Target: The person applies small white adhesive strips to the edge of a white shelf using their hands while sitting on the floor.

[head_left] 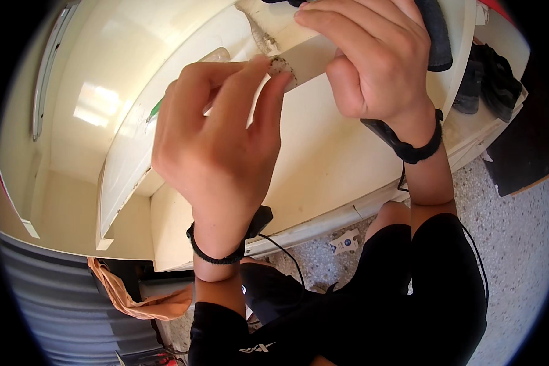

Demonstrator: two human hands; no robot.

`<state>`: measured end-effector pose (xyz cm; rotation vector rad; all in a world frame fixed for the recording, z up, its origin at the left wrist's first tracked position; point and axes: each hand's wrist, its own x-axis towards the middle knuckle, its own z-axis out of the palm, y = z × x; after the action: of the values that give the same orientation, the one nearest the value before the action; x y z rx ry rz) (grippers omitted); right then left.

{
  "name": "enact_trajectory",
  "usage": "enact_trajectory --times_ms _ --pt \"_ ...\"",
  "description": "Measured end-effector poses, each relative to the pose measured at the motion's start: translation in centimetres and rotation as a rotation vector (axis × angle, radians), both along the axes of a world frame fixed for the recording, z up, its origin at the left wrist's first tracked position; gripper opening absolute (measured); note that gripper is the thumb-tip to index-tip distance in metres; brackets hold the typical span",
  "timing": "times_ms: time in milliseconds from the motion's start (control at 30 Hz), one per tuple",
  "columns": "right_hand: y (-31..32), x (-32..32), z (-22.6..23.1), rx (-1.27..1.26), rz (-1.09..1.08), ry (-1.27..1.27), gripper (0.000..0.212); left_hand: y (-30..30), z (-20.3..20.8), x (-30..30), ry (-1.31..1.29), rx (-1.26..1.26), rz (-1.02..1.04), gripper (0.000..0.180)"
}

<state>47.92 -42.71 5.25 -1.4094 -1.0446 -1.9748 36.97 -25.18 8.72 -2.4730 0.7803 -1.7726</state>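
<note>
Above the cream shelf (329,149), a speckled whitish bit (280,66) could drop if the left hand (216,137) slackens its apparent narrow pinch — what the right hand (378,58) holds, I cannot tell.

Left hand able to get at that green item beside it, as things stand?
Probably yes: the green item shows just beside the left hand, with nothing visible between them. The hand seems to pinch a speckled whitish clump, so it may need freeing first.

Cream shelving (329,177), bright light patch (96,105) on a glossy panel (73,152), grey ridged sheet (61,299), speckled floor (506,256)
</note>
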Motion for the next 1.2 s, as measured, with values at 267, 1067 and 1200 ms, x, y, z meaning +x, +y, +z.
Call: enact_trajectory --times_ms 267,1067,1200 --pt "0.4 0.8 -0.2 0.015 0.003 -0.041 0.036 0.7 -1.9 1.8 -0.337 0.326 0.004 0.016" --pt "-0.1 0.0 -0.3 -0.001 0.031 0.017 0.035 -0.6 0.3 -0.4 -0.059 0.241 0.144 0.016" --pt "0.0 -0.5 -0.3 0.007 0.052 0.054 0.034 -0.4 0.5 -0.3 -0.059 0.250 0.125 0.014"
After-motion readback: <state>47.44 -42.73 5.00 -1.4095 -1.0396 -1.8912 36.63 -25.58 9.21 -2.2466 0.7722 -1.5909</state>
